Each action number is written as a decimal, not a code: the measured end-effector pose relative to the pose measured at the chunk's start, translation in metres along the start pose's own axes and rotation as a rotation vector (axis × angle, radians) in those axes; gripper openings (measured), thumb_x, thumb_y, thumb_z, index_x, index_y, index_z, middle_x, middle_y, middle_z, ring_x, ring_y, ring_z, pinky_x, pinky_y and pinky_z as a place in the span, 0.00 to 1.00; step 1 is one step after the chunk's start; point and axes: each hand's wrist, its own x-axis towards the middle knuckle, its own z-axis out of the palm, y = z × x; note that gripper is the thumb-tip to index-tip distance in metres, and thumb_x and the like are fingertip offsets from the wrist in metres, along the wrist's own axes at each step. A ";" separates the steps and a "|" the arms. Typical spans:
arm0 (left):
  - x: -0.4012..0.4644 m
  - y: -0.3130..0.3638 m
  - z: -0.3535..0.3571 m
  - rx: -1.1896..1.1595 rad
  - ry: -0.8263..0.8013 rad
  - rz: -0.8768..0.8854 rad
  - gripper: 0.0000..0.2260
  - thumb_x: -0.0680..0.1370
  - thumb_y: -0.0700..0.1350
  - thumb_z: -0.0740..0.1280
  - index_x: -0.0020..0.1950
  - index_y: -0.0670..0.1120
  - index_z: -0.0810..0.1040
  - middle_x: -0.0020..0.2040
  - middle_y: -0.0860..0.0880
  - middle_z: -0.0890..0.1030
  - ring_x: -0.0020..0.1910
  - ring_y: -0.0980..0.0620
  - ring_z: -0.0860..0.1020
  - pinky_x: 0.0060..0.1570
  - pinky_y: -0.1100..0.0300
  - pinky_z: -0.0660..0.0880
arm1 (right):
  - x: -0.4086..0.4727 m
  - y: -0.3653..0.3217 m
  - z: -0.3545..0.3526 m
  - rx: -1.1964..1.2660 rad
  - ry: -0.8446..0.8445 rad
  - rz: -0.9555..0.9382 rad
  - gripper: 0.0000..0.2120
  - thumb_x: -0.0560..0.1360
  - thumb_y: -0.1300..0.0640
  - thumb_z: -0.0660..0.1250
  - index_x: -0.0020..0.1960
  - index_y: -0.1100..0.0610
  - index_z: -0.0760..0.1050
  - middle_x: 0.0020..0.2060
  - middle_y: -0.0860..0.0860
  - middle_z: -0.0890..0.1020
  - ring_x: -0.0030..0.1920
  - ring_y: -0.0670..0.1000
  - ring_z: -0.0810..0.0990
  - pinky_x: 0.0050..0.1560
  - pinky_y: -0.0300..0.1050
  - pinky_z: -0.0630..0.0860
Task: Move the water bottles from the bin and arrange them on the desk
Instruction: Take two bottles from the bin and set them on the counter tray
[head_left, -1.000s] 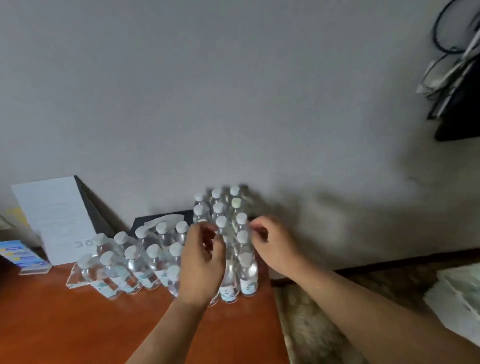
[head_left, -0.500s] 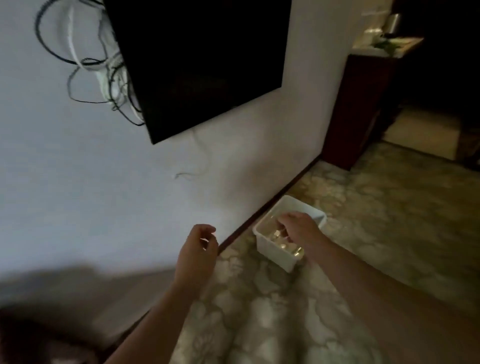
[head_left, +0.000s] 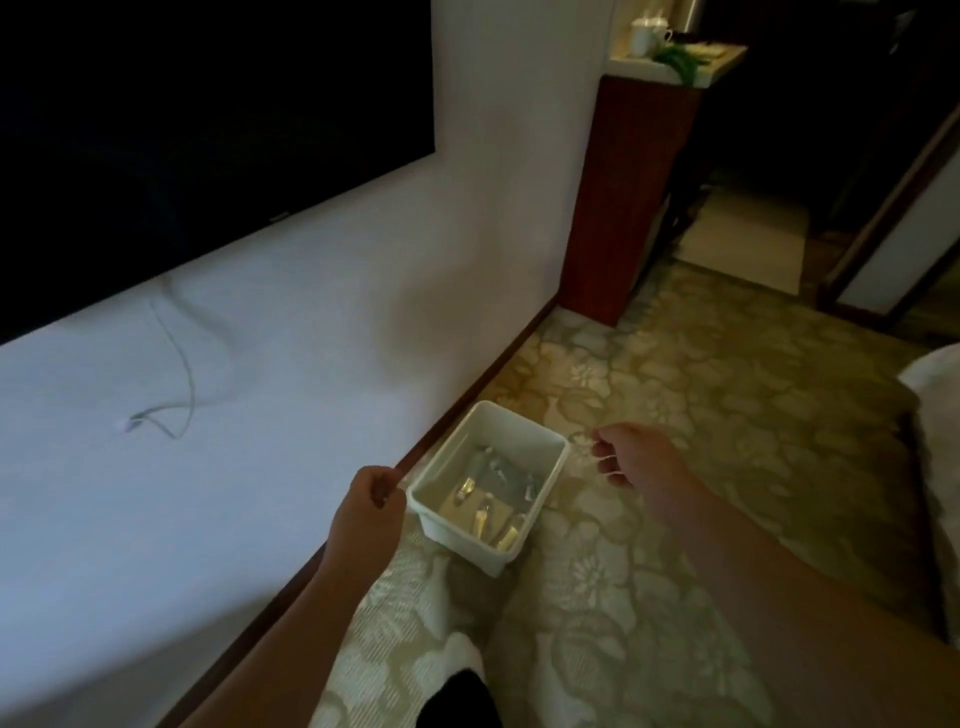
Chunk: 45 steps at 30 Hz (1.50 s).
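A white plastic bin stands on the carpet against the baseboard. Several clear water bottles lie on their sides inside it. My left hand hovers just left of the bin, fingers loosely curled and holding nothing. My right hand is just right of the bin's far corner, above the carpet. Its fingers are curled round what looks like a clear water bottle, faint against the carpet, with a sliver of white at the fingertips. The desk is out of view.
A white wall with a dark baseboard runs along the left, with a black TV and a hanging cable on it. A red-brown cabinet stands at the far end. Patterned carpet spreads to the right.
My view swung from the bottles on the desk round to the bin on the floor. My right hand dipped into the bin and has now come out to its right side.
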 end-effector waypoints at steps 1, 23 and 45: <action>0.025 -0.005 0.008 -0.004 0.001 -0.027 0.07 0.80 0.41 0.64 0.55 0.52 0.74 0.47 0.51 0.80 0.40 0.50 0.80 0.37 0.61 0.74 | 0.026 -0.004 0.007 -0.017 -0.006 0.001 0.07 0.78 0.58 0.66 0.47 0.58 0.82 0.36 0.52 0.82 0.34 0.50 0.77 0.36 0.42 0.73; 0.412 -0.241 0.321 0.115 -0.312 -0.461 0.04 0.81 0.45 0.63 0.50 0.52 0.77 0.49 0.49 0.81 0.47 0.49 0.80 0.52 0.50 0.78 | 0.544 0.207 0.180 -1.240 -0.673 -0.095 0.08 0.78 0.55 0.63 0.43 0.55 0.78 0.42 0.53 0.82 0.41 0.49 0.78 0.37 0.40 0.70; 0.479 -0.510 0.565 0.131 -0.033 -0.760 0.32 0.70 0.52 0.78 0.65 0.46 0.63 0.55 0.47 0.78 0.51 0.47 0.80 0.50 0.55 0.78 | 0.733 0.466 0.281 -2.011 -0.980 -0.409 0.24 0.77 0.58 0.71 0.71 0.60 0.72 0.68 0.56 0.76 0.67 0.60 0.76 0.65 0.55 0.73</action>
